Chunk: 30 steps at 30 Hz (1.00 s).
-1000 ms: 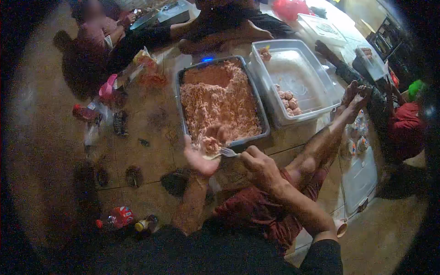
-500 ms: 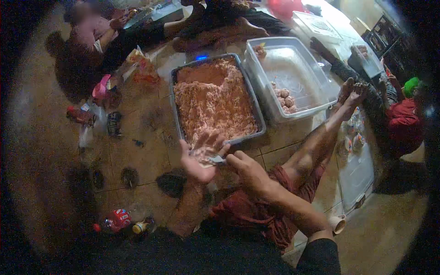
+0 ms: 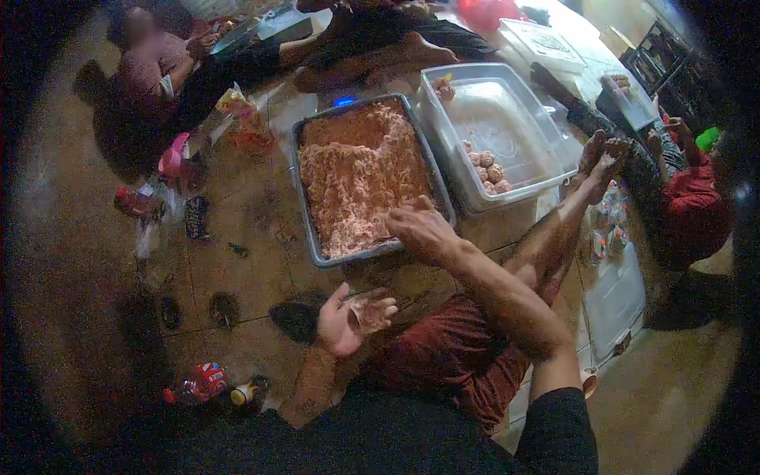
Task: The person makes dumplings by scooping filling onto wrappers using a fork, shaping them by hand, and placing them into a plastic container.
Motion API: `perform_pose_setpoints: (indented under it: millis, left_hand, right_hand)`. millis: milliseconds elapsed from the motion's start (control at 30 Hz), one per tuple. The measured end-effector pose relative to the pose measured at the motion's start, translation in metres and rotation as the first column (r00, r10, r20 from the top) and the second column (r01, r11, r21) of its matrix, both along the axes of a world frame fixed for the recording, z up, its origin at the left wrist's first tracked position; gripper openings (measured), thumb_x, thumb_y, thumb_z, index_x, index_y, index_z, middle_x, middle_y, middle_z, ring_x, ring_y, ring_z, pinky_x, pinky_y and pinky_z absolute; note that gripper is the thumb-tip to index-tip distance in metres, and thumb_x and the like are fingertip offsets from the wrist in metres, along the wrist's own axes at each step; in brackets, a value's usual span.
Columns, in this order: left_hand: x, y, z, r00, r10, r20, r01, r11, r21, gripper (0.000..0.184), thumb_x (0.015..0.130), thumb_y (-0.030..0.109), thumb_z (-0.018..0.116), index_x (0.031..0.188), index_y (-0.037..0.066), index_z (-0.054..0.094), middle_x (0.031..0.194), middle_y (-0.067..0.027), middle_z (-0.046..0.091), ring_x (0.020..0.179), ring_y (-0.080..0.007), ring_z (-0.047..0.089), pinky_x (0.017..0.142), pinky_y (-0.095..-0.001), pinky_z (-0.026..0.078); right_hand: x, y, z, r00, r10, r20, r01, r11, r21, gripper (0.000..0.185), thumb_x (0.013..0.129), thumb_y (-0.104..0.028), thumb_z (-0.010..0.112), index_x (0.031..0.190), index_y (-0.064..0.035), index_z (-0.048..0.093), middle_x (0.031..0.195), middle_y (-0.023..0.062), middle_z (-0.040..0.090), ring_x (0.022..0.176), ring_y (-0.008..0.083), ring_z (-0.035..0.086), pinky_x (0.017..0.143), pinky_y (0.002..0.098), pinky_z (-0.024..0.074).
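Note:
My left hand is palm up below the tray, fingers apart, with a thin pale wrapper lying across its fingers. Over the near right edge of the grey tray, my right hand is closed; the fork seen earlier in it is mostly hidden at the filling. Pinkish minced filling covers the tray, lower at the far end. To the right, a clear plastic bin holds several round filled pieces in its near left corner and another piece at the far left.
Co-workers sit at the far left, far middle and right. My outstretched leg lies right of the tray. A red-labelled bottle, a yellow-capped bottle, a pink item and a flat lid are on the floor.
My right hand has moved up from my left palm to the tray's filling. My left hand has dropped lower, away from the tray. The view has shifted slightly.

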<state>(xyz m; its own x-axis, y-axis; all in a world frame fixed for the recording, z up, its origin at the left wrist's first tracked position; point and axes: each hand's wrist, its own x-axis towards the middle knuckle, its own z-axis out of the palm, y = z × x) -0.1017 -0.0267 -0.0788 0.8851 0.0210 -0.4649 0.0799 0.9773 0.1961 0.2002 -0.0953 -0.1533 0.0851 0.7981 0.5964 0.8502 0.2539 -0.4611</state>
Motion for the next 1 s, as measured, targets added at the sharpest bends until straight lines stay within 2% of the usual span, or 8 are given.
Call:
perform_pose_setpoints:
  millis: [67, 233, 300, 433, 533, 600, 733, 1000]
  left_hand:
    - [0.004, 0.000, 0.006, 1.000, -0.025, -0.001, 0.025, 1.000, -0.006, 0.076, 0.105, 0.056, 0.032, 0.142, -0.009, 0.046, 0.141, -0.0332, 0.052, 0.130, -0.0436, 0.054, 0.106, -0.0561, 0.046]
    - [0.040, 0.013, 0.020, 0.971, 0.058, 0.232, -0.041, 0.996, -0.078, 0.076, 0.105, 0.058, 0.032, 0.143, -0.006, 0.046, 0.141, -0.0306, 0.052, 0.130, -0.0433, 0.053, 0.109, -0.0571, 0.044]
    - [0.048, 0.024, 0.007, 0.901, 0.267, 0.343, -0.148, 0.930, -0.336, 0.078, 0.104, 0.061, 0.033, 0.144, -0.004, 0.045, 0.141, -0.0281, 0.054, 0.130, -0.0427, 0.053, 0.109, -0.0567, 0.044]
    - [0.078, 0.018, 0.010, 0.769, 0.576, 0.276, -0.542, 0.818, -0.193, 0.079, 0.102, 0.065, 0.035, 0.139, -0.003, 0.051, 0.140, -0.0257, 0.055, 0.125, -0.0411, 0.056, 0.108, -0.0549, 0.045]
    - [0.081, 0.015, 0.015, 0.774, 0.552, 0.312, -0.510, 0.834, -0.210, 0.079, 0.100, 0.067, 0.039, 0.132, -0.002, 0.058, 0.132, -0.0247, 0.061, 0.120, -0.0415, 0.059, 0.106, -0.0574, 0.045]
    - [0.082, 0.018, 0.010, 0.760, 0.575, 0.303, -0.535, 0.818, -0.210, 0.078, 0.099, 0.068, 0.041, 0.129, -0.002, 0.059, 0.128, -0.0242, 0.064, 0.118, -0.0414, 0.060, 0.106, -0.0585, 0.045]
    - [0.084, 0.015, 0.011, 0.770, 0.582, 0.263, -0.565, 0.812, -0.142, 0.077, 0.099, 0.067, 0.043, 0.123, -0.003, 0.062, 0.121, -0.0241, 0.067, 0.115, -0.0411, 0.062, 0.104, -0.0586, 0.047]
    - [0.076, 0.018, 0.001, 0.845, 0.460, 0.274, -0.456, 0.886, -0.082, 0.080, 0.097, 0.068, 0.045, 0.126, -0.006, 0.057, 0.130, -0.0269, 0.060, 0.118, -0.0430, 0.060, 0.104, -0.0615, 0.047]
  right_hand:
    - [-0.018, -0.008, 0.128, 0.994, 0.037, 0.099, 0.029, 0.805, -0.592, 0.025, 0.088, -0.009, 0.061, 0.114, -0.0108, 0.062, 0.110, 0.0082, 0.063, 0.112, 0.0283, 0.061, 0.103, 0.0547, 0.0371]
    - [-0.017, -0.028, 0.156, 0.994, -0.038, -0.105, -0.001, 0.935, -0.354, 0.015, 0.086, -0.003, 0.065, 0.101, -0.0043, 0.064, 0.097, 0.0124, 0.064, 0.096, 0.0327, 0.064, 0.083, 0.0439, 0.0487]
    - [-0.035, -0.040, 0.171, 0.937, -0.081, -0.341, 0.009, 0.978, -0.208, 0.012, 0.086, -0.003, 0.067, 0.097, -0.0025, 0.063, 0.091, 0.0141, 0.063, 0.088, 0.0356, 0.065, 0.071, 0.0416, 0.0508]
    - [-0.078, -0.064, 0.148, 0.930, -0.106, -0.353, 0.012, 0.966, -0.259, 0.037, 0.085, -0.006, 0.062, 0.122, -0.0060, 0.058, 0.103, 0.0182, 0.060, 0.099, 0.0434, 0.062, 0.089, 0.0457, 0.0517]
    - [-0.108, -0.077, 0.135, 0.934, -0.108, -0.340, -0.038, 0.917, -0.397, 0.039, 0.088, -0.004, 0.058, 0.127, -0.0075, 0.054, 0.107, 0.0193, 0.057, 0.099, 0.0447, 0.062, 0.086, 0.0490, 0.0532]
    - [-0.114, -0.081, 0.175, 0.956, -0.267, -0.125, 0.089, 0.666, -0.741, 0.042, 0.089, -0.003, 0.054, 0.130, -0.0101, 0.050, 0.113, 0.0199, 0.055, 0.100, 0.0438, 0.063, 0.080, 0.0509, 0.0541]
    - [-0.132, -0.077, 0.156, 0.888, -0.271, -0.371, 0.048, 0.858, -0.512, 0.027, 0.084, 0.001, 0.062, 0.109, -0.0059, 0.057, 0.098, 0.0195, 0.055, 0.091, 0.0444, 0.061, 0.077, 0.0502, 0.0520]
    - [-0.113, -0.087, 0.147, 0.946, -0.230, -0.227, 0.090, 0.862, -0.499, 0.020, 0.083, -0.004, 0.068, 0.100, -0.0037, 0.057, 0.092, 0.0183, 0.053, 0.084, 0.0423, 0.058, 0.074, 0.0465, 0.0493]
